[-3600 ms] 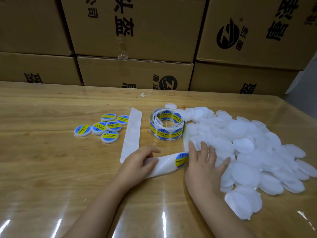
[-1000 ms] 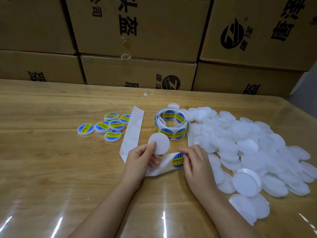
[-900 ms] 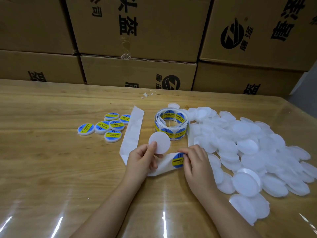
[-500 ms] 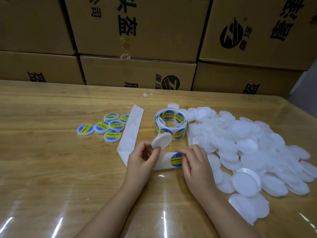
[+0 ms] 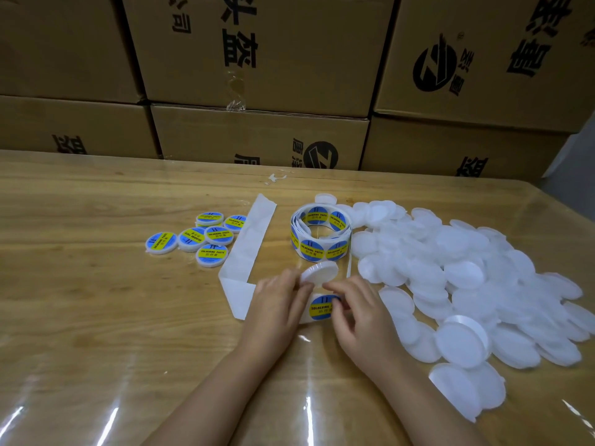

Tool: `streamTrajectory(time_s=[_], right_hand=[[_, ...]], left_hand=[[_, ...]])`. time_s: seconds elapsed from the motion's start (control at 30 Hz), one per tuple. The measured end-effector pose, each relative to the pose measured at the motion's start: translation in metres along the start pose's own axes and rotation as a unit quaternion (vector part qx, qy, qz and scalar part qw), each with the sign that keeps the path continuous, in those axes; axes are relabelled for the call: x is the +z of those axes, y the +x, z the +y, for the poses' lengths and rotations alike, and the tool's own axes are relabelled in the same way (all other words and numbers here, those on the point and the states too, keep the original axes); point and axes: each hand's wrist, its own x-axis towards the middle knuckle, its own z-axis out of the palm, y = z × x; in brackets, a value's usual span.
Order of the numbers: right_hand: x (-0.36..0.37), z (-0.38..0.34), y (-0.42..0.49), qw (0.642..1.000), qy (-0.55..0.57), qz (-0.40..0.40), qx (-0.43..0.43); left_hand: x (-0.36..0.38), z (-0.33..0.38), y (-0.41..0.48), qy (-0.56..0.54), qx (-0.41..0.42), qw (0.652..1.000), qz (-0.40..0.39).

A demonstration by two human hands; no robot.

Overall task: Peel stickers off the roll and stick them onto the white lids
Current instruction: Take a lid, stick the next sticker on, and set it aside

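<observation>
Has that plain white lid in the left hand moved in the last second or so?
Yes. The white lid has tipped from facing the camera to nearly edge-on, and sits lower against the sticker roll, closer to the sticker that the right hand is peeling.

Wooden table (image 5: 96, 317) under clear glossy film.
Lying on it: sticker roll (image 5: 320, 233), spent white backing strip (image 5: 254, 236), six labelled lids (image 5: 196, 238) at left, heap of plain white lids (image 5: 467, 284) spreading right.

I see stacked cardboard boxes (image 5: 257, 53) printed with black characters and a round logo along the far edge of the wooden table (image 5: 80, 300), which has a glossy clear cover.
</observation>
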Motion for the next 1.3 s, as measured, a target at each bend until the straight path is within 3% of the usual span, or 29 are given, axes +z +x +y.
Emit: streamTrajectory(time_s=[0.17,0.4,0.7,0.97,1.1,1.3], right_hand=[[0.0,-0.002,0.0,1.0,-0.007,-0.019,-0.007],[-0.003,0.006,0.002,0.985,-0.125,-0.002,0.115],[-0.01,-0.002,0.002,0.993,-0.074,0.061,0.07],[-0.004,-0.004,-0.001,0.997,-0.067,-0.032,-0.026],[-0.002,-0.002,-0.002,0.997,-0.064,-0.034,-0.039],[-0.001,0.002,0.0,0.998,-0.012,-0.031,-0.047]], left_hand=[[0.001,-0.003,-0.003,-0.035,-0.038,0.997,-0.066],[0.002,-0.006,-0.002,-0.057,-0.056,0.995,-0.063],[0.005,-0.013,0.0,-0.041,-0.076,0.996,-0.034],[0.0,-0.013,0.004,-0.227,-0.174,0.958,0.004],[-0.003,-0.015,0.007,-0.282,-0.201,0.938,-0.004],[0.001,-0.014,0.004,-0.259,-0.189,0.947,-0.024]])
